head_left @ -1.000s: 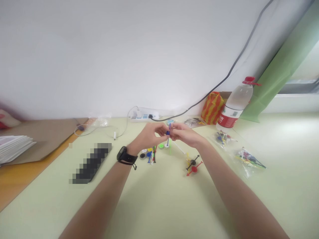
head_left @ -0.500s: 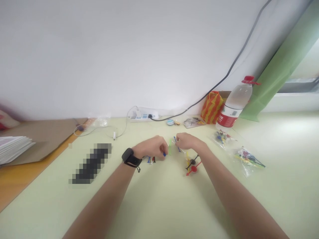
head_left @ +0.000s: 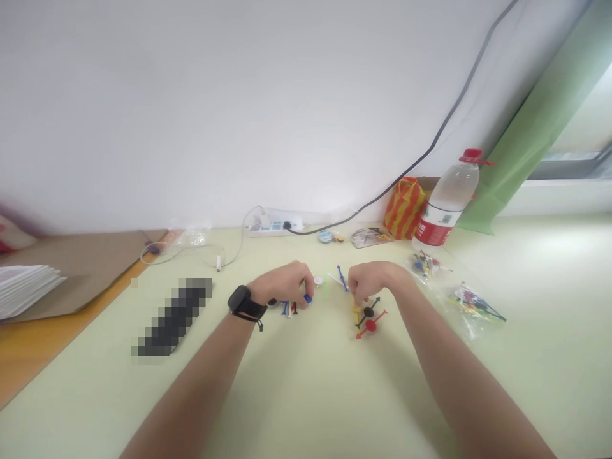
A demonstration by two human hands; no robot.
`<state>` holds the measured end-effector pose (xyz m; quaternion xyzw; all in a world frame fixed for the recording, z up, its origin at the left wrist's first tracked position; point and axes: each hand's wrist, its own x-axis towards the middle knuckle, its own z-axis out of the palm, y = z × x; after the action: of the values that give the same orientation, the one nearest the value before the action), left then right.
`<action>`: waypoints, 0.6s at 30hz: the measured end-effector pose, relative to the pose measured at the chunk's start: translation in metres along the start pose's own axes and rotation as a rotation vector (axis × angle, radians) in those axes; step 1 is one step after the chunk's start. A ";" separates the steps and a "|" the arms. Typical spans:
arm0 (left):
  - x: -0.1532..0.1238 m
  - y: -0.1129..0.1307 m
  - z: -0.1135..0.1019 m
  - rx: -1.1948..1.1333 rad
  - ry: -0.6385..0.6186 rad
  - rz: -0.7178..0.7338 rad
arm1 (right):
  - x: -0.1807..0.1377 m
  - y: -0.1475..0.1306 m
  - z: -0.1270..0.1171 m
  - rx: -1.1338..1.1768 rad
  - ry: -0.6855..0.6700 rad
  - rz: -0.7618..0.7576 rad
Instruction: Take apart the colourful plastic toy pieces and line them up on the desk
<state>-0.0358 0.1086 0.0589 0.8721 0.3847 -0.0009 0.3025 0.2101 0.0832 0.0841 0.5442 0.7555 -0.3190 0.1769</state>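
My left hand (head_left: 284,285), with a black watch on the wrist, is closed in a pinch on a small round blue plastic piece (head_left: 307,298). Beside its fingers lie a white disc (head_left: 318,281) and, just below, short blue, white and red sticks (head_left: 289,310). My right hand (head_left: 369,280) is closed with its fingertips down by a yellow stick (head_left: 356,314); what they hold is hidden. Below it are a black arrow-ended stick with a disc (head_left: 368,312) and a red one (head_left: 370,326). Between the hands lie a blue arrow-ended stick (head_left: 342,278) and a blurred light green one (head_left: 326,287).
Plastic bags of coloured parts (head_left: 473,303) lie at right, near a large water bottle (head_left: 442,210) and a striped bag (head_left: 405,207). A power strip (head_left: 272,227) sits by the wall. Left are a pixelated dark object (head_left: 174,319), papers (head_left: 29,287) and cardboard (head_left: 95,258).
My right hand has moved from the blue arrow-ended stick toward me, down to the yellow stick. My left hand has shifted slightly left with the blue piece, and the white disc now shows.
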 end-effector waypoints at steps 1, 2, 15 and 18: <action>0.000 -0.001 0.000 0.014 0.023 0.016 | -0.001 0.001 -0.001 0.006 0.014 -0.007; 0.000 -0.003 -0.001 0.028 0.048 0.035 | -0.002 0.002 -0.001 0.016 0.036 -0.008; 0.007 -0.029 0.001 0.092 0.252 0.055 | -0.005 0.013 -0.008 0.214 0.374 -0.052; 0.004 -0.026 -0.001 0.103 0.270 0.027 | -0.003 0.009 -0.007 0.270 0.434 -0.114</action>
<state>-0.0507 0.1261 0.0450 0.8837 0.4094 0.1009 0.2030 0.2204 0.0878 0.0888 0.5751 0.7557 -0.3024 -0.0818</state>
